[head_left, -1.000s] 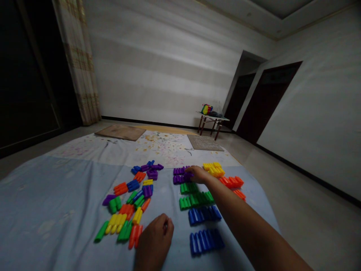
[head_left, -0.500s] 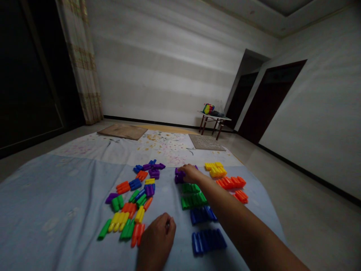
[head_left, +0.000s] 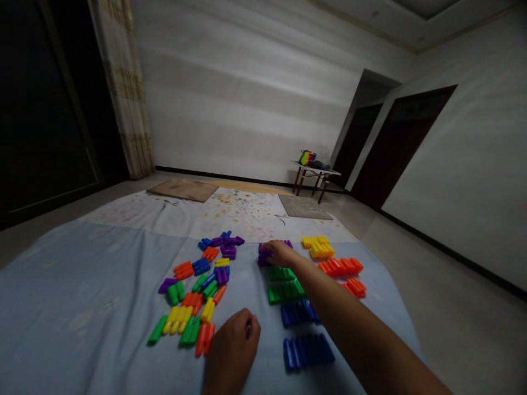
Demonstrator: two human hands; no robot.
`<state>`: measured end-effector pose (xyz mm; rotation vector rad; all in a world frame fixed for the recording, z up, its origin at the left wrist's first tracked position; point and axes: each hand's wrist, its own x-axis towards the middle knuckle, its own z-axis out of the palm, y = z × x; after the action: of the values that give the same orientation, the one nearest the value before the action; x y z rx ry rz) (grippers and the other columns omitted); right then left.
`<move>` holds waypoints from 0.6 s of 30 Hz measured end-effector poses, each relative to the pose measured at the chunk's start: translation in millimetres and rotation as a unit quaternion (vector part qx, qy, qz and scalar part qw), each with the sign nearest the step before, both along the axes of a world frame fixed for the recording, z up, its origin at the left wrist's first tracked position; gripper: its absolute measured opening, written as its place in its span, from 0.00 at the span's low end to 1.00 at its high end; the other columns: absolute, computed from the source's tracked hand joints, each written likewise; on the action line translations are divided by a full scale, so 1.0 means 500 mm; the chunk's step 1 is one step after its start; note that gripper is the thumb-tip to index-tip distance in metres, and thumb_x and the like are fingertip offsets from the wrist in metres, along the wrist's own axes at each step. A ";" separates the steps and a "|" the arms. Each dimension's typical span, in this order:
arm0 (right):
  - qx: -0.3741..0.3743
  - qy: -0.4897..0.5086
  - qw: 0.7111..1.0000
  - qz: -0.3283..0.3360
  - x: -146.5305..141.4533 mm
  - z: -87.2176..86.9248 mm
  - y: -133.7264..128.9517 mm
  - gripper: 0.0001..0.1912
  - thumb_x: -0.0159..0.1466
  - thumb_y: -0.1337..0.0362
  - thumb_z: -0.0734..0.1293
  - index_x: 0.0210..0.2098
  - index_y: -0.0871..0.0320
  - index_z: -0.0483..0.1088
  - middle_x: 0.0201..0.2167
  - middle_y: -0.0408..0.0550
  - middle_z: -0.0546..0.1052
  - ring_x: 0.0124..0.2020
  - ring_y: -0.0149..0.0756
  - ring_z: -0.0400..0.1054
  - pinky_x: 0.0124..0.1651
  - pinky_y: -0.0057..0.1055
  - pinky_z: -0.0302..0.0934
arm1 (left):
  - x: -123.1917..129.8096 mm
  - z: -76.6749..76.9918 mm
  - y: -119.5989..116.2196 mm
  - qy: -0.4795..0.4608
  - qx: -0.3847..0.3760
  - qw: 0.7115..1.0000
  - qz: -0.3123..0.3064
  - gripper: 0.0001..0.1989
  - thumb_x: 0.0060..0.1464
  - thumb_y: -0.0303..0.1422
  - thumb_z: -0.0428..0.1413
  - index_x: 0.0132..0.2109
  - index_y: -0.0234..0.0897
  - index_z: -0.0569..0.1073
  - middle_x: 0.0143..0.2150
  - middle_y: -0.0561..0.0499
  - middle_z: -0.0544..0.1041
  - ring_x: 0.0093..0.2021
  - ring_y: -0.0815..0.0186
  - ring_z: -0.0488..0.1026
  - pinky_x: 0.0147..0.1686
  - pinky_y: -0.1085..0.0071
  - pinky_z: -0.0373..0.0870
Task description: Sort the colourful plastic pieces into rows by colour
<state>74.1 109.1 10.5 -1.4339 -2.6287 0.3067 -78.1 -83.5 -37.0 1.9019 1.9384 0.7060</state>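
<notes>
Floral cloth (head_left: 111, 274) bearing coloured pieces (head_left: 308, 352); two boards (head_left: 183, 190)

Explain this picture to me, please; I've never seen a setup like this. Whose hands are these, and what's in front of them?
No machine here: these are a person's own bare hands, filmed by one camera worn on the head, looking forward and down. On the blue cloth, mixed colored pieces lie scattered to the left. To the right, others are grouped by color: purple, green, blue, yellow and orange. The right hand is at the purple ones; its grip is hidden. The left hand is loosely curled beside the mixed group, with nothing visibly held.
</notes>
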 end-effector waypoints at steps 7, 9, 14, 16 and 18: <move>0.006 0.035 0.999 -0.022 0.003 -0.003 0.001 0.24 0.50 0.68 0.66 0.48 0.53 0.70 0.44 0.45 0.75 0.41 0.34 0.69 0.44 0.25 0.60 | -0.001 0.002 -0.001 -0.008 -0.003 1.000 -0.001 0.13 0.56 0.35 0.42 0.25 0.39 0.64 0.25 0.54 0.71 0.27 0.71 0.68 0.27 0.74 0.53; 0.015 0.048 0.998 -0.035 0.007 -0.001 0.001 0.23 0.52 0.67 0.65 0.49 0.55 0.69 0.43 0.46 0.75 0.40 0.32 0.69 0.42 0.25 0.60 | -0.001 0.001 -0.001 -0.012 0.001 1.000 -0.003 0.13 0.56 0.35 0.42 0.25 0.39 0.64 0.25 0.54 0.71 0.27 0.71 0.68 0.27 0.74 0.53; 0.018 0.052 0.997 -0.057 0.010 -0.002 -0.003 0.17 0.54 0.67 0.63 0.43 0.56 0.72 0.38 0.45 0.76 0.36 0.31 0.69 0.39 0.23 0.59 | -0.001 0.001 -0.002 -0.010 0.002 1.000 -0.002 0.13 0.56 0.35 0.42 0.26 0.39 0.65 0.25 0.54 0.72 0.26 0.72 0.67 0.26 0.74 0.52; 0.009 0.045 0.998 -0.051 0.005 -0.004 -0.005 0.14 0.53 0.69 0.63 0.37 0.55 0.75 0.33 0.43 0.77 0.34 0.31 0.69 0.36 0.23 0.58 | 0.000 0.002 -0.003 -0.004 -0.002 1.000 0.002 0.13 0.56 0.35 0.42 0.26 0.39 0.64 0.25 0.54 0.72 0.26 0.72 0.67 0.26 0.74 0.52; 0.002 0.041 0.998 -0.044 0.001 -0.005 -0.008 0.13 0.52 0.71 0.62 0.33 0.55 0.76 0.29 0.41 0.77 0.32 0.30 0.69 0.34 0.22 0.58 | 0.000 0.002 -0.004 0.001 0.000 1.000 0.006 0.13 0.56 0.35 0.42 0.26 0.39 0.64 0.25 0.54 0.72 0.26 0.72 0.67 0.26 0.74 0.52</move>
<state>74.6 104.9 8.1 -1.4967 -2.4921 0.3437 -78.1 -85.2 -36.1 1.8929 1.9517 0.7081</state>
